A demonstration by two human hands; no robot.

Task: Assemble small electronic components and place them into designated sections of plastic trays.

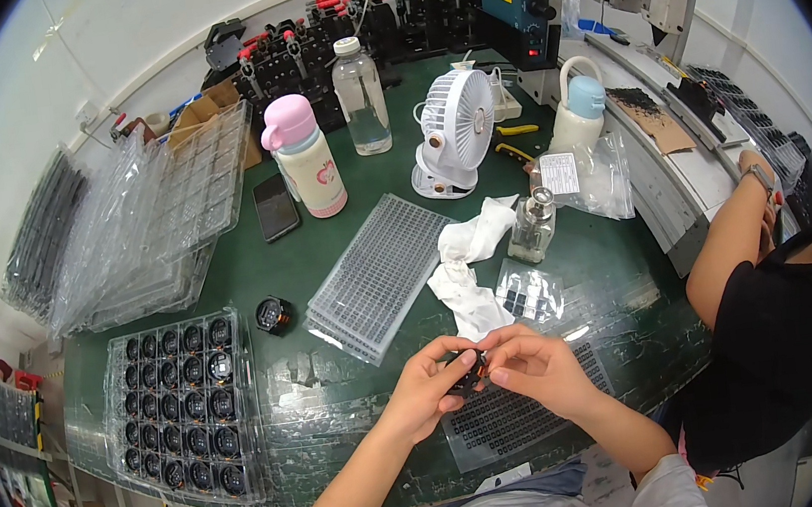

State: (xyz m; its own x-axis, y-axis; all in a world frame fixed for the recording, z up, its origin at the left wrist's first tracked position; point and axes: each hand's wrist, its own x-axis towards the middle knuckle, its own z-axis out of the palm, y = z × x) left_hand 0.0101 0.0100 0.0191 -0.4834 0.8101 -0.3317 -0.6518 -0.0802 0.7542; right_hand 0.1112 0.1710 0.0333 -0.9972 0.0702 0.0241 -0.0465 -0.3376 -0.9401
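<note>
Between both hands, above the table's near edge, is a small round black part with orange bits [465,371]. My left hand [424,384] wraps its thumb and fingers around it from the left. From the right, the fingertips of my right hand [540,370] pinch together at the part's edge; whatever they hold is hidden. Beneath the hands lies a sheet of small black pieces [516,423]. A similar black part [274,315] stands alone on the green table, beside a clear tray [253,421] filled with rows of such parts. Another sheet of small pieces [380,274] lies farther off.
Beyond the hands are a crumpled white cloth [474,281], a small glass bottle [531,227] and a white fan [455,133]. A pink-capped flask [305,160], a phone [277,207] and stacked clear trays [142,223] occupy the left. A person [766,333] sits close at right.
</note>
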